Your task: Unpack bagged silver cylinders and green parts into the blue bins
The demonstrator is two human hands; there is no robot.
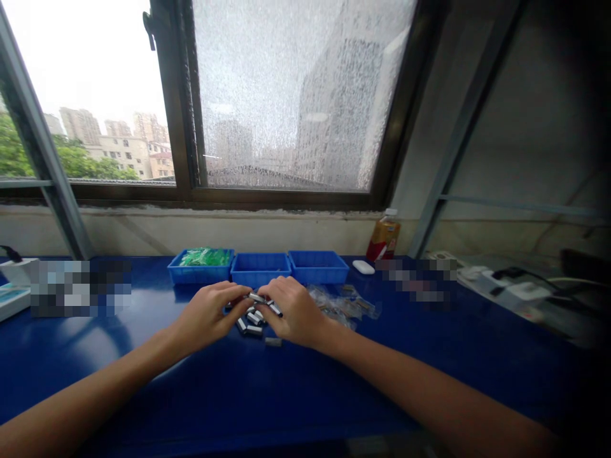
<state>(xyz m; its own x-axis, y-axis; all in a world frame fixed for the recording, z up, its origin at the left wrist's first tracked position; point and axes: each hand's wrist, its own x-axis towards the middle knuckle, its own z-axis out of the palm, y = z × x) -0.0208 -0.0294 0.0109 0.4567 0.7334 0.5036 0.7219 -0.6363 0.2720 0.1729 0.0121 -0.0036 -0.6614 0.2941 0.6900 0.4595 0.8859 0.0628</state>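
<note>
Both hands meet over the middle of the blue tabletop (205,394). Between their fingertips is a small silver metal piece (256,298), short and rod-like. My left hand (207,316) pinches its left end with thumb and fingers. From the other side, my right hand (296,313) has its fingers closed at the right end. Just below lies a loose pile of similar silver metal pieces (254,318), partly hidden by the hands. A single greyer piece (273,342) rests apart, nearer to me.
Behind the hands stand three blue bins: the left bin (191,275) holds green-and-white packets (205,256), beside a middle bin (255,278) and a right bin (319,275). Clear plastic bags (338,305) lie right of my right hand. Farther back are a white case (363,267) and a bottle (384,236).
</note>
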